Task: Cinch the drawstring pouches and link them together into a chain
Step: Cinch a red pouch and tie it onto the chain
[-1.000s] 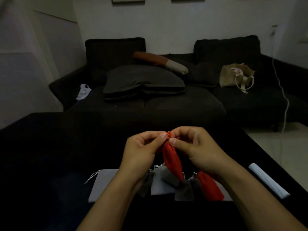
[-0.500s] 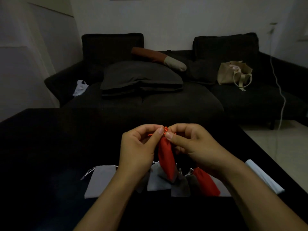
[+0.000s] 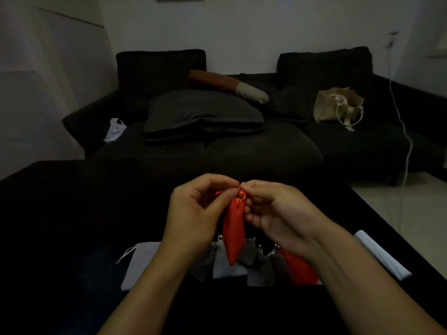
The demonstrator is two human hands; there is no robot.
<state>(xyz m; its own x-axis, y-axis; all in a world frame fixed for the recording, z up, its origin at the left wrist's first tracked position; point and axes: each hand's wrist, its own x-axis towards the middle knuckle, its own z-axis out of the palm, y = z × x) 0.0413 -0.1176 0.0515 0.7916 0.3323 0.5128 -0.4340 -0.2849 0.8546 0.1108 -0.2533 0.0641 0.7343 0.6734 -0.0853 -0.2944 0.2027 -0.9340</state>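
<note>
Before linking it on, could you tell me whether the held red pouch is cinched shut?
Cinched: the red pouch narrows to a gathered neck where both hands pinch its cord.

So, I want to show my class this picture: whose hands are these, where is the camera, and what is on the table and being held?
There is no machine here: a person wears a camera on the head, looking forward and down at their own bare hands. The left hand and right hand pinch the orange drawstring at the top of a red pouch, which hangs between them. Below, on the dark table, lie grey pouches, another red pouch and a white roll. Behind stands a dark sofa.
</note>
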